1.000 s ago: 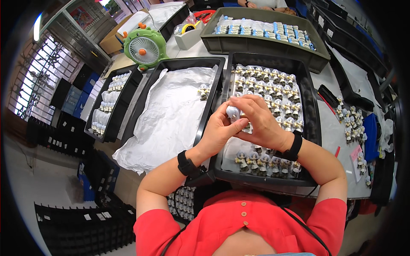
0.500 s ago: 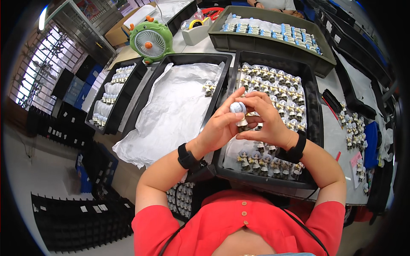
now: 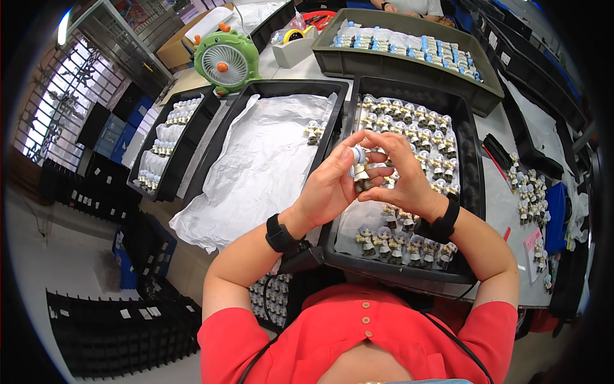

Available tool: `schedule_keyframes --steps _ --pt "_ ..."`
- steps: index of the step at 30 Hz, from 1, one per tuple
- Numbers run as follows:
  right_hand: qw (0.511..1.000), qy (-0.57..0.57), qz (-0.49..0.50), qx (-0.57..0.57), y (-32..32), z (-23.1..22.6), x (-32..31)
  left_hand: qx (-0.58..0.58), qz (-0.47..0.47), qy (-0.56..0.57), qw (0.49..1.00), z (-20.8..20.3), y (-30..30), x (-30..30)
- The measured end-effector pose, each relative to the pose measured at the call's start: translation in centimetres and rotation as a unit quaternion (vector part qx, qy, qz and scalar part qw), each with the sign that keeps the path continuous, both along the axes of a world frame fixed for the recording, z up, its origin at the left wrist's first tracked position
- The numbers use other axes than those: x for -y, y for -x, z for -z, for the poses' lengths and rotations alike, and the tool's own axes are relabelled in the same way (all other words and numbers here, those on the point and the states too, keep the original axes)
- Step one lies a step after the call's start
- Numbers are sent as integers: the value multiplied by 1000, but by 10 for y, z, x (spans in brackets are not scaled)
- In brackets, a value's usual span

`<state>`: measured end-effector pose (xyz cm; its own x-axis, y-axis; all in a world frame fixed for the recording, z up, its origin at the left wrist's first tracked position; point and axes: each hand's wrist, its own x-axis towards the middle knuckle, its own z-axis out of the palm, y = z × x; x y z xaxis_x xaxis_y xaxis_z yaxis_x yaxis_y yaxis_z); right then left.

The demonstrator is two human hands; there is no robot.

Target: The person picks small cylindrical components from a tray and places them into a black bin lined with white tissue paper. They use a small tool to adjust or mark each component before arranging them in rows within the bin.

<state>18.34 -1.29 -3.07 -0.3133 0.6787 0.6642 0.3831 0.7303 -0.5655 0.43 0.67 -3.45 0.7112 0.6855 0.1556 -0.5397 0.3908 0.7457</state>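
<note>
Both hands are pinched onto one small figurine, a little white-capped thing: left hand cups it from the side, right hand has its fingertips closed on it from the other. It's held up just above the black tray full of rows of the same figurines. Next tray over on the left has crumpled white paper with a few figurines at its top edge. A green desk fan sits behind that.

A green desk fan stands behind a paper-lined black tray, beside a grey crate.
</note>
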Motion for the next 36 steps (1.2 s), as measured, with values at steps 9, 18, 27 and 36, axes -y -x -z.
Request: schedule_keyframes --steps 9,18,27,36 --pt "998 -57 10 -3 -1 -1 -1 34 -20 23 999 -7 -1 4" --pt "995 -95 24 -13 3 1 -1 -66 -46 -87 993 -9 1 7" --pt "993 -112 25 25 1 2 -1 -136 -116 -199 964 -13 -2 13" --pt "998 -57 5 -1 0 -2 2 -40 -17 -35 998 -11 5 2"
